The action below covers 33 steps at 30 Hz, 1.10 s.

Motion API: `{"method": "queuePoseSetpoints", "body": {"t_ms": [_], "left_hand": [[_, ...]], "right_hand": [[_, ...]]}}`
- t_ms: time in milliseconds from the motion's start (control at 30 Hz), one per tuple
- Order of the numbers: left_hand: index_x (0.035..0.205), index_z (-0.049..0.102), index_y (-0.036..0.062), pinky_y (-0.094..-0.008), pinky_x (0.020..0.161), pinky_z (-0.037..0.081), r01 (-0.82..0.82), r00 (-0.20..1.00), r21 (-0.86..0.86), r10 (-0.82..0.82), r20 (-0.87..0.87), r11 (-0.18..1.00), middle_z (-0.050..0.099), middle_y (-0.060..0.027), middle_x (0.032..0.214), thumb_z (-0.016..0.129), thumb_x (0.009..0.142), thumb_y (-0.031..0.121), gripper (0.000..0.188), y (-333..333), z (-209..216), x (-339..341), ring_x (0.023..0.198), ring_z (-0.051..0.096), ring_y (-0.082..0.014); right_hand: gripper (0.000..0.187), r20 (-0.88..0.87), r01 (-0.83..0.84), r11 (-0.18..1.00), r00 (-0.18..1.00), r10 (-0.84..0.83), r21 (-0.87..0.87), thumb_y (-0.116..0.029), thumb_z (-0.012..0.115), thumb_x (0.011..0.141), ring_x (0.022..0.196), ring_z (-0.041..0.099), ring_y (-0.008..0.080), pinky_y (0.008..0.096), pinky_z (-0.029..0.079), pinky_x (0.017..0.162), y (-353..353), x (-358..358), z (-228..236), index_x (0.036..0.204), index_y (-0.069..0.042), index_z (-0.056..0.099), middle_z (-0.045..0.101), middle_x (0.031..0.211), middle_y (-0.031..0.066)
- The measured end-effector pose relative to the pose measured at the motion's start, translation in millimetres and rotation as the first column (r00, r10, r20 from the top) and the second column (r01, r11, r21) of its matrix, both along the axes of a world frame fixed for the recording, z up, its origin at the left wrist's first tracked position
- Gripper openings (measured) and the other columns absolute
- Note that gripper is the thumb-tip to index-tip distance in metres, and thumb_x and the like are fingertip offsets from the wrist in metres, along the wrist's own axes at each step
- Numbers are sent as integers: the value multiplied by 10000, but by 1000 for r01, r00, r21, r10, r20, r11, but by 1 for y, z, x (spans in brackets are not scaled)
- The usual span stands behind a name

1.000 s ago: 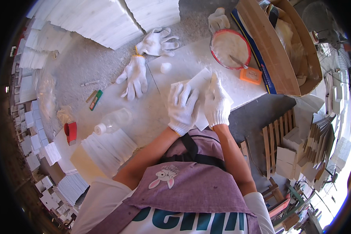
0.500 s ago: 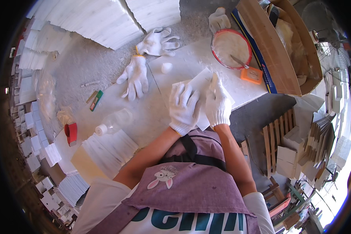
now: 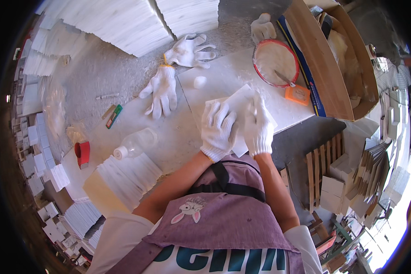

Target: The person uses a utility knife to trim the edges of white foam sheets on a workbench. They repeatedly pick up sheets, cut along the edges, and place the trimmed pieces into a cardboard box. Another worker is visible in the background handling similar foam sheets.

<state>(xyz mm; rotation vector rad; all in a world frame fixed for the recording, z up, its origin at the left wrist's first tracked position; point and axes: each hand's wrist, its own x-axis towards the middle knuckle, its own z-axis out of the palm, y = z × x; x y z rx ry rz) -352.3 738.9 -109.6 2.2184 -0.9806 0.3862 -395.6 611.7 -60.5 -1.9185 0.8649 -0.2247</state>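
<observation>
Both my hands wear white knit gloves and meet over a white slab (image 3: 238, 101) like a stone tile, turned at an angle on another white piece. My left hand (image 3: 218, 130) holds the slab's left side, its fingers bent over it. My right hand (image 3: 259, 128) lies along the right side, fingers together and slightly blurred; what they hold, if anything, is hidden. Just beyond is a small white lump (image 3: 199, 82). Two empty gloves, a nearer one (image 3: 162, 92) and a farther one (image 3: 191, 51), rest on the table (image 3: 178, 132) to the left.
A red-rimmed round dish (image 3: 276, 61) with a knife (image 3: 284, 78) stands beside an orange box (image 3: 297, 95) and a large carton (image 3: 324, 64). At left lie a clear bottle (image 3: 136, 142), a green object (image 3: 114, 117) and red tape (image 3: 82, 154). White slabs (image 3: 109, 23) are stacked behind.
My right hand has shifted slightly down and toward me along the slab, its fingers now blurred. My left hand keeps its place on the slab. The whole view has shifted slightly.
</observation>
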Motion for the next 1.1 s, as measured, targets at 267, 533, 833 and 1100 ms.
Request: {"method": "queuePoseSetpoints", "body": {"t_ms": [267, 533, 833, 1100], "left_hand": [[1101, 661, 88, -548, 1060, 401, 19, 1000, -60, -20, -12, 998, 587, -142, 1264, 737, 757, 129, 354, -3, 1, 2, 1201, 532, -397], [1092, 650, 66, -554, 1009, 431, 2, 1000, -19, -2, 3, 1000, 573, -158, 1217, 734, 761, 128, 348, -1, 5, -1, 1174, 526, -403], [1105, 637, 81, -554, 1042, 397, 38, 999, -30, -37, 26, 999, 568, -153, 1235, 710, 810, 179, 320, 0, 3, 0, 1219, 494, -414], [1035, 667, 84, -532, 1012, 430, 40, 999, -46, -40, -6, 998, 592, -132, 1175, 719, 787, 158, 263, -3, 16, 6, 1159, 546, -382]], "right_hand": [[498, -97, -55, 989, 994, 42, -140, -139, 527, 922, 1025, 641, 418, 416, 501, 884, 6, 29, 0, 1419, -131, 509, 642, 1182, 259], [524, -81, -96, 977, 993, 82, -190, -152, 527, 932, 999, 652, 424, 444, 513, 851, -5, -6, -9, 1449, -100, 455, 652, 1156, 255], [523, 50, 16, 857, 998, -49, 515, -118, 512, 952, 581, 505, 68, 224, 424, 500, -36, 17, 34, 1473, -126, 470, 583, 795, 25], [521, 97, 151, 683, 945, -311, 715, -116, 538, 992, 597, 469, 71, 202, 381, 497, -44, -120, 14, 1484, -42, 382, 502, 755, 0]]}}
